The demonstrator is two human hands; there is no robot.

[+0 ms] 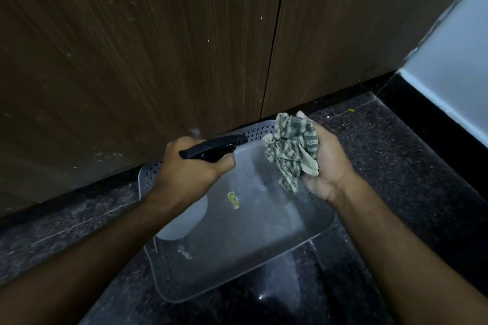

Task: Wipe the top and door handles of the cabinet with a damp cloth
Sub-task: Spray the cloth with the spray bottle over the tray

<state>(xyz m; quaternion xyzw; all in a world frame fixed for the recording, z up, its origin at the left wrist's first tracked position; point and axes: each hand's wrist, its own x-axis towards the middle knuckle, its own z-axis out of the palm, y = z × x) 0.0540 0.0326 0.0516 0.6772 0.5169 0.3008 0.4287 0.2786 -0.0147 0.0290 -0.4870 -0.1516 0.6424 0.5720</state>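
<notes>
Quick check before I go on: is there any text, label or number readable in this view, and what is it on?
No text can be read.
Small yellow sticker on the grey perforated plastic tray: printed marks, too small and blurred to read.
Black spray-bottle head, striped crumpled cloth, brown wooden cabinet doors: no lettering visible.

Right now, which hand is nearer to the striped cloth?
Right. The right hand holds the crumpled striped cloth in its palm. The left hand grips the spray bottle off to the cloth's left, nozzle aimed toward it, not touching it.
</notes>
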